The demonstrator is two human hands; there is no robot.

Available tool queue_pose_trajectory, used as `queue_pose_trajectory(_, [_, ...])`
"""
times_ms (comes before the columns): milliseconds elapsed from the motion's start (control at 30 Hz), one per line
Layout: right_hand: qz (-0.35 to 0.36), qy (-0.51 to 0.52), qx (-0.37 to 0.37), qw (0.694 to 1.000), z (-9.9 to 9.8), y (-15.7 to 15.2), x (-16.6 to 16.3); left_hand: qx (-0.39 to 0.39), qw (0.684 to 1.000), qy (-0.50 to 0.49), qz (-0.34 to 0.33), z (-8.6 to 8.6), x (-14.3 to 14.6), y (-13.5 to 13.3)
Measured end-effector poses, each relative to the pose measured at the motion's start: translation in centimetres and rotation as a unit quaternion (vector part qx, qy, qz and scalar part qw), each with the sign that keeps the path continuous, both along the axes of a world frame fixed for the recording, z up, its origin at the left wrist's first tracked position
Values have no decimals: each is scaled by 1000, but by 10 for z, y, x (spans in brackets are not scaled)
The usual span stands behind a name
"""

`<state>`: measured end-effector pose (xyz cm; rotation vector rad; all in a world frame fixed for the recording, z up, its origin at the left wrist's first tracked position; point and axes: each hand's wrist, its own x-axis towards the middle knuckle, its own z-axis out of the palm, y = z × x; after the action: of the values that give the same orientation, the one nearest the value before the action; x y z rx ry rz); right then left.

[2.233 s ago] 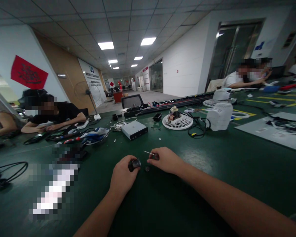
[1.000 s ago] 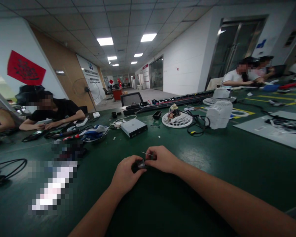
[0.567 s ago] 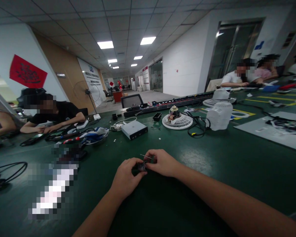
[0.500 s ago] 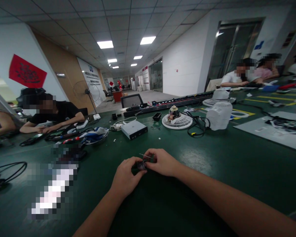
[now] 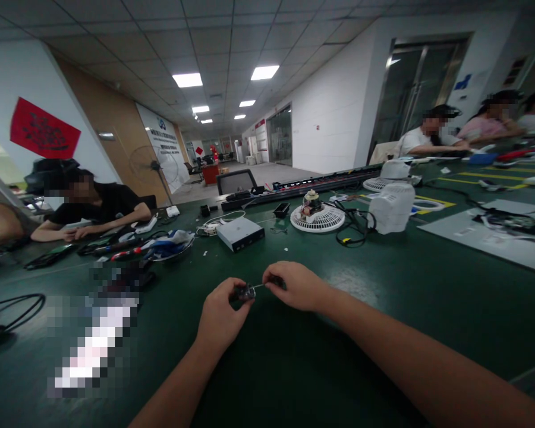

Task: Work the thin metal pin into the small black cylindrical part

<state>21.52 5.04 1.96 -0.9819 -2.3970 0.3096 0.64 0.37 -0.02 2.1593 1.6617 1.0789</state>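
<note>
My left hand (image 5: 219, 314) is closed, thumb and fingers pinching a small dark round part with a shiny metallic rim (image 5: 248, 292); its exact kind is too small to tell. Opposite it, my right hand (image 5: 296, 286) grips a thin metal rod with a dark end (image 5: 259, 286), most of that dark end lying within the fingers. The rod's tip points left and reaches the rim of the round part; whether it sits inside cannot be made out. Both hands are just above the green tabletop (image 5: 267, 368), a short gap between them.
Beyond my hands stand a silver-and-black disc drive (image 5: 241, 233), a small black tray (image 5: 282, 210), a white fan grille with motor (image 5: 317, 219) and a white housing (image 5: 392, 208). Tools and a cloth bundle (image 5: 172, 245) lie left. A person in black (image 5: 116, 199) sits there.
My hands have drawn slightly apart. The metal rod, earlier tilted above the round part, now lines up with its rim. The view has shifted slightly.
</note>
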Motion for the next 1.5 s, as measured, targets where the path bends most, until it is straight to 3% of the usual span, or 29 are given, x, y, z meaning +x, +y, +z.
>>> queue_pose_trajectory(133, [-7,-25,22,999,-1,1,1,15,1000,5,-3,-2,1,1])
queue_pose_trajectory(267, [19,-7,-36,999,-1,0,0,12,1000,5,-19,-2,0,1])
queue_pose_trajectory(433, [-40,-16,-38,998,0,-1,-2,-3,1000,15,-10,0,0,0])
queue_pose_trajectory(567, [6,-6,-72,997,-3,1,-1,-3,1000,10,-21,0,0,1])
queue_pose_trajectory(700, [-23,-5,-63,998,-6,1,-2,-7,1000,17,-22,-1,0,1])
queue_pose_trajectory(833, [4,-9,-85,996,-4,-1,-4,-14,999,25,-28,0,1,0])
queue_pose_trajectory(1000, [-106,-65,-51,991,-4,0,-2,-12,999,31,-6,0,1,0])
queue_pose_trajectory(1200, [-186,-78,-71,977,-9,9,1,-35,999,21,17,-2,-2,3])
queue_pose_trajectory(1500, [-83,-69,-30,994,-18,13,-10,-68,997,18,41,-5,-3,5])
